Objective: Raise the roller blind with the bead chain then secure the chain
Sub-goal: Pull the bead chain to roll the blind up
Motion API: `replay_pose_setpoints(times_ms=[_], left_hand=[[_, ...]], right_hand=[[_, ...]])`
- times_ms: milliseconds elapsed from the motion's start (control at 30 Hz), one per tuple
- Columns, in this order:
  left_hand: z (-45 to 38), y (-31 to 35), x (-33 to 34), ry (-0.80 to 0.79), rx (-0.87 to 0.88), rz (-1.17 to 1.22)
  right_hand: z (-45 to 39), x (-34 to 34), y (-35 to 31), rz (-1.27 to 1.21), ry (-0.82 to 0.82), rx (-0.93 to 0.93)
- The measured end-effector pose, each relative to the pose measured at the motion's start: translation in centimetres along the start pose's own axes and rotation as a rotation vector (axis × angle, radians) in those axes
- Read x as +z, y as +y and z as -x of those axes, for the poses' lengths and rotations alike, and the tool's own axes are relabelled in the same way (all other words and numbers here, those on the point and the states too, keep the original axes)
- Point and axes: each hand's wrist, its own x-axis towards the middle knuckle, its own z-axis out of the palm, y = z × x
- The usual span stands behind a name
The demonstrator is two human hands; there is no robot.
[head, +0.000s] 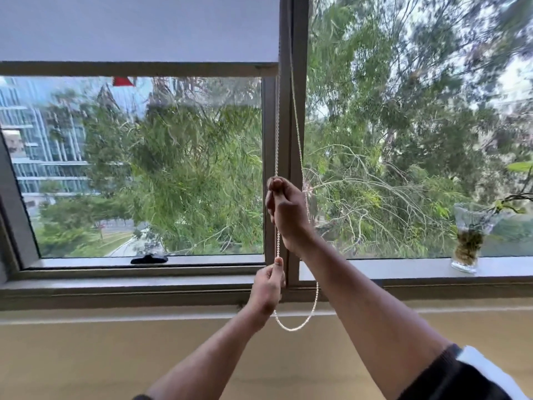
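The grey roller blind [138,30] covers the upper part of the left window pane, its bottom bar a little below the top of the view. A white bead chain [277,125] hangs in a loop along the central window frame, its lowest bend below the sill. My right hand [284,207] is closed on the left strand at mid-height. Lower down, at sill level, my left hand [266,287] pinches the same strand between thumb and fingers. The right strand runs free behind my right wrist.
A glass vase [468,238] with a plant stands on the sill [375,268] at the right. A black window handle [149,259] lies on the left pane's lower frame. Below the sill is a beige wall [115,356].
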Motion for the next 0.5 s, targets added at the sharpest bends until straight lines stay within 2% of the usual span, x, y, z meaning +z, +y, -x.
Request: replay_pose_setpoints(times_ms=[67,200,300,500], left_hand=[[-0.3,-0.2,-0.7,-0.038,-0.016,-0.05],[-2.2,1.9,-1.5,0.059,-0.02,0.015],[-4.0,6.4,-1.9,0.072,0.031,0.07],[-6.5,17.1,-1.6,-0.043,0.143,0.103]], right_hand=[[0.9,-0.5,1.0,0.022,0.001,0.004],[2.5,-1.7,2.5,0.063,0.008,0.013],[3.6,-2.3,3.9,0.124,0.014,0.023],[6.3,-2.4,7.8,0.196,-0.012,0.07]])
